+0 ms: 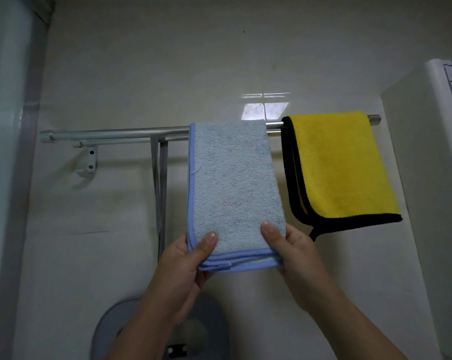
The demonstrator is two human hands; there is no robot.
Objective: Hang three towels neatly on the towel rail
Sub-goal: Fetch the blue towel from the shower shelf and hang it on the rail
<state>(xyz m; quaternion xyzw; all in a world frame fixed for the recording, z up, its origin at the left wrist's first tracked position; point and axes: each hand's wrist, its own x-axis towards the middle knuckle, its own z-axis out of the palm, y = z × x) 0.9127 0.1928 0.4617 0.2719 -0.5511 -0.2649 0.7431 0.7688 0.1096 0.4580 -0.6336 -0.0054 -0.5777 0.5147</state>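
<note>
A metal towel rail (110, 134) runs across the white wall. A light blue towel (232, 183) with a darker blue border hangs folded over its middle. My left hand (191, 258) grips the towel's lower left corner, thumb on the front. My right hand (287, 245) grips the lower right corner the same way. A yellow towel (339, 165) with a black border hangs over the rail's right end, apart from the blue one. No third towel is in view.
A grey strap (160, 183) dangles from the rail left of the blue towel. A wall bracket (88, 162) holds the rail's left end. A grey round object (131, 331) lies below my arms. A white ledge (427, 126) juts out at the right.
</note>
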